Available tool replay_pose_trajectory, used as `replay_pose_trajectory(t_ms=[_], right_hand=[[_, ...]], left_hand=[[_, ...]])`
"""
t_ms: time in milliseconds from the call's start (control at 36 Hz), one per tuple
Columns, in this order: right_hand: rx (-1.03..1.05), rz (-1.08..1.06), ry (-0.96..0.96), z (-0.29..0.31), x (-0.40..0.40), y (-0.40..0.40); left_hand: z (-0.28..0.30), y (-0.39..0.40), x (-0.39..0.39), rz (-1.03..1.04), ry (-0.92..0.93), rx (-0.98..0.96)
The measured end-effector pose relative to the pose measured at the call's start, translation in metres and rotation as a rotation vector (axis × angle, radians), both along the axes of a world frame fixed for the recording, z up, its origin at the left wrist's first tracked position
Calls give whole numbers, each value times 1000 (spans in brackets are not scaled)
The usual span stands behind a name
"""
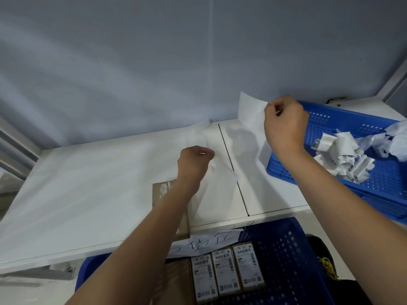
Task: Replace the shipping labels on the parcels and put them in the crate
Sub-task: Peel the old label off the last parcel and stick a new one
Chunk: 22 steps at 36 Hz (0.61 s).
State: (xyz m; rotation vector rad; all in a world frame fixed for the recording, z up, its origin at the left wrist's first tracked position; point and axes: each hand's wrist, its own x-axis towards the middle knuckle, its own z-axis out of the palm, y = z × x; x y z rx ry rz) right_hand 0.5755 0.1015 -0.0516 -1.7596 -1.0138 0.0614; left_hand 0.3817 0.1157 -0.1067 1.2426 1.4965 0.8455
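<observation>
My right hand (285, 124) is raised over the table and pinches a white label sheet (251, 111) by its edge. My left hand (195, 162) pinches a translucent backing sheet (217, 194) that hangs down to the table. A brown cardboard parcel (159, 192) lies on the white table (88, 190) under my left forearm, mostly hidden. Below the table's front edge stands a blue crate (284, 249) holding three labelled parcels (224, 272) side by side.
A second blue crate (330, 119) at the right holds several crumpled white label scraps (343, 155). A handwritten paper note (207, 241) lies over the lower crate's rim. A grey wall stands behind the table. A black object with yellow cord (328, 265) sits at the lower right.
</observation>
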Motion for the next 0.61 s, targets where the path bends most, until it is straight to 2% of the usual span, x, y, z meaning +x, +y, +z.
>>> replay_pose_trajectory(t_ms=[250, 444, 611], right_hand=[[7, 168, -49, -4, -48, -16], [66, 335, -157, -6, -92, -43], [3, 498, -279, -10, -110, -65]], left_hand=[[50, -22, -13, -28, -318, -22], [68, -38, -26, -4, -423, -86], [68, -54, -44, 21, -463, -129]])
